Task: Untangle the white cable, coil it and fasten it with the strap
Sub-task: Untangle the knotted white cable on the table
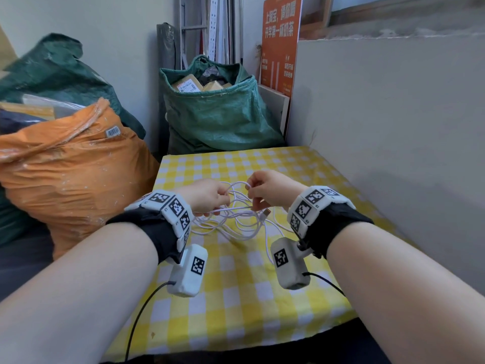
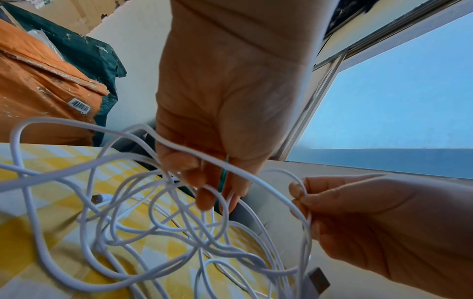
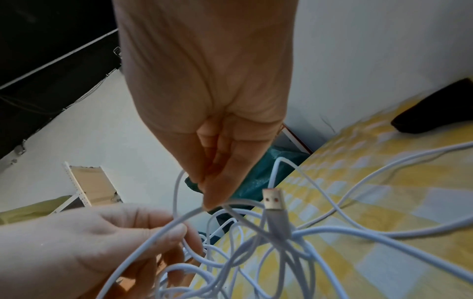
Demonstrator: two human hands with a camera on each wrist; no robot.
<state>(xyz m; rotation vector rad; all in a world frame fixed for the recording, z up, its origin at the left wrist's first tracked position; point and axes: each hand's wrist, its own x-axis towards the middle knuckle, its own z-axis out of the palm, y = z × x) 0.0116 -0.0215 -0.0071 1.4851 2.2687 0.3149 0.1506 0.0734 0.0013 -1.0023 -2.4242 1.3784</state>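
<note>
A tangled white cable lies in loose loops on the yellow checked tablecloth, partly lifted between both hands. My left hand curls its fingers round several strands. My right hand pinches a single strand between thumb and forefinger, close beside the left. A flat USB plug with red inside hangs just under the right hand. A second small connector lies on the cloth among the loops. The left hand shows low in the right wrist view.
An orange sack leans against the table's left edge. A green sack of parcels stands behind the far edge. A pale board runs along the right side. An orange poster stands at the back.
</note>
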